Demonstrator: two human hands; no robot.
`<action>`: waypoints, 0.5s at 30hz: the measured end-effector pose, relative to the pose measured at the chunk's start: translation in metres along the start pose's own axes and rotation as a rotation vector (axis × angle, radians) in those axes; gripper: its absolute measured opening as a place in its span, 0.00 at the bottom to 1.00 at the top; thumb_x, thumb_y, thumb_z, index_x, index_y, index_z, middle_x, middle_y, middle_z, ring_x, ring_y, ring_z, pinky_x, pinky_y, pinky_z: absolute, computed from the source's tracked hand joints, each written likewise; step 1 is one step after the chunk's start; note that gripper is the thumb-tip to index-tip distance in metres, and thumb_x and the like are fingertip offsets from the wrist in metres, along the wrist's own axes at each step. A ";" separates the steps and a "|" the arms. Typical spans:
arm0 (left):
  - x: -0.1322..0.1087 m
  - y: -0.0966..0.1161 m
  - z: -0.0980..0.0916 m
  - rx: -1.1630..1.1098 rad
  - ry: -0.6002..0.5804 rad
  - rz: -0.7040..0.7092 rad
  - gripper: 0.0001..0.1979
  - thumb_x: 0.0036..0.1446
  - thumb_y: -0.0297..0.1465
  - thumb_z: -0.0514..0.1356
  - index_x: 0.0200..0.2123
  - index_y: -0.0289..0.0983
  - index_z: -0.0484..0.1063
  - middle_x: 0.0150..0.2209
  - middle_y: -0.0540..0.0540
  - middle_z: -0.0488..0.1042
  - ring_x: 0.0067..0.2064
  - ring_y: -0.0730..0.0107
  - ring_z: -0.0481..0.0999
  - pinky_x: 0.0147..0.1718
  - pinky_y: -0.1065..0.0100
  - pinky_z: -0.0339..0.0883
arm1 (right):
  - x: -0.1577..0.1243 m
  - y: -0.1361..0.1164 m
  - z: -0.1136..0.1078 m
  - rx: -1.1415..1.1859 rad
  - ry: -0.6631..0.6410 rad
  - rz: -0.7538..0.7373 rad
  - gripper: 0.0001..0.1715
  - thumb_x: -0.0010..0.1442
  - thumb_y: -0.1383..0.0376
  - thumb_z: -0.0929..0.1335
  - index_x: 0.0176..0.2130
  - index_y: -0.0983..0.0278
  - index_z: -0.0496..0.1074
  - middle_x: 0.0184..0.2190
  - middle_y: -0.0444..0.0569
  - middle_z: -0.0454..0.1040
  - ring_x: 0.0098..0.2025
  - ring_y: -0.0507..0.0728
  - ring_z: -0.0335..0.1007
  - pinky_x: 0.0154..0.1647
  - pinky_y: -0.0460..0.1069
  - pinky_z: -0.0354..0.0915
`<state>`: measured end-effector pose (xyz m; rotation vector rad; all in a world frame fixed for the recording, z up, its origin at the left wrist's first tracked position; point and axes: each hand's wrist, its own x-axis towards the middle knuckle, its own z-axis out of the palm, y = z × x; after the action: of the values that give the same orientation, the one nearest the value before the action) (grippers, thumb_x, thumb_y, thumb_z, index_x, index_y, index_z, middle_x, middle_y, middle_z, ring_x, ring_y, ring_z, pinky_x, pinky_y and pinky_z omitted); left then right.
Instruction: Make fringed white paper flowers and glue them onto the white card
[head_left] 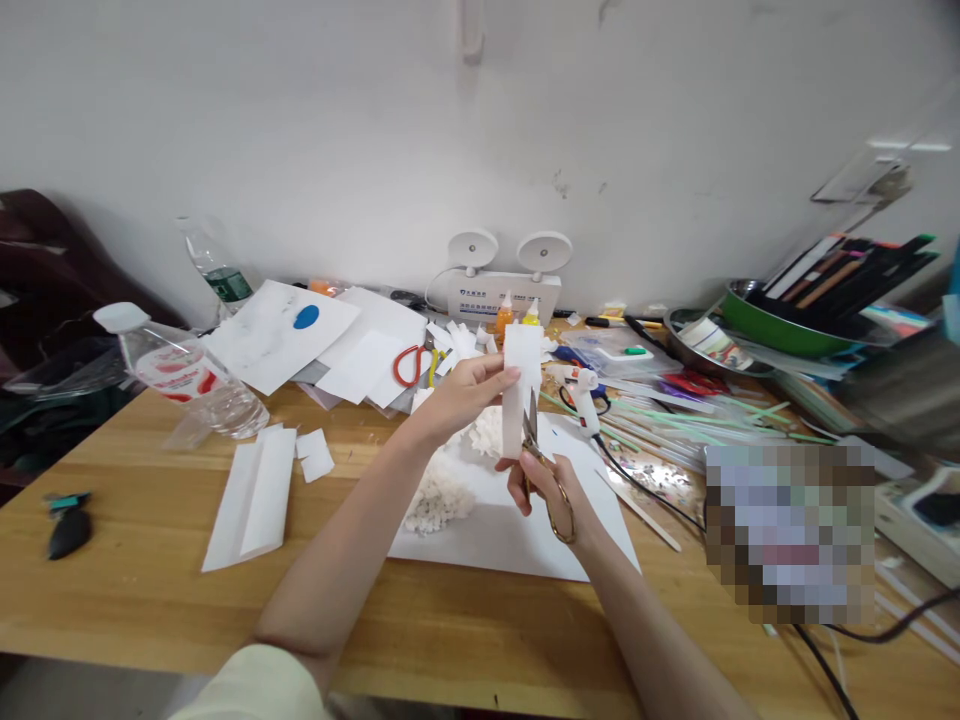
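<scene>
My left hand [459, 395] pinches a folded strip of white paper [520, 385] and holds it upright above the table. My right hand [546, 490] grips gold-handled scissors [541, 462], whose blades point up into the strip's lower right edge. Both hands hover over a white sheet [517, 535] lying on the wooden table [150, 590]. Fluffy white fringed paper pieces [439, 495] lie on that sheet just below my left wrist.
A folded white paper [251, 500] and small scraps lie left of the sheet. Tipped plastic bottles [184, 375], loose papers, red-handled scissors [409, 365], a white glue gun [586, 395] with a cable, straws, glue bottles and a green-rimmed bowl [780, 325] crowd the back and right.
</scene>
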<state>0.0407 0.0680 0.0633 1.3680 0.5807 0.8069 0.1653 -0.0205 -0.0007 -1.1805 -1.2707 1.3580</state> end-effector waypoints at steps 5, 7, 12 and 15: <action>0.002 -0.001 0.005 0.001 0.008 -0.048 0.11 0.53 0.34 0.54 0.32 0.33 0.73 0.30 0.47 0.73 0.33 0.73 0.70 0.40 0.66 0.62 | 0.001 -0.001 -0.001 -0.025 0.031 -0.006 0.27 0.53 0.46 0.59 0.18 0.65 0.63 0.13 0.42 0.58 0.17 0.49 0.54 0.20 0.46 0.55; 0.002 -0.002 0.007 -0.020 0.011 -0.041 0.10 0.52 0.33 0.55 0.33 0.33 0.72 0.30 0.47 0.73 0.33 0.73 0.70 0.40 0.67 0.62 | 0.001 -0.001 -0.001 -0.034 0.041 -0.014 0.28 0.52 0.46 0.60 0.16 0.64 0.62 0.13 0.43 0.58 0.18 0.50 0.56 0.20 0.46 0.55; 0.004 -0.006 0.011 -0.107 0.070 0.003 0.12 0.51 0.35 0.56 0.35 0.34 0.72 0.31 0.46 0.73 0.34 0.72 0.71 0.38 0.67 0.61 | 0.000 -0.004 0.000 -0.096 0.087 -0.006 0.28 0.52 0.47 0.60 0.13 0.63 0.60 0.12 0.44 0.56 0.21 0.53 0.59 0.19 0.47 0.55; 0.006 -0.010 0.011 -0.142 0.112 -0.002 0.12 0.51 0.36 0.57 0.33 0.33 0.73 0.29 0.45 0.74 0.32 0.72 0.71 0.37 0.68 0.61 | 0.000 -0.003 0.000 -0.128 0.114 -0.009 0.28 0.52 0.48 0.61 0.13 0.63 0.59 0.12 0.44 0.56 0.21 0.53 0.60 0.19 0.46 0.55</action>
<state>0.0548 0.0654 0.0558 1.1982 0.5999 0.9106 0.1654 -0.0198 0.0023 -1.3189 -1.2945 1.1997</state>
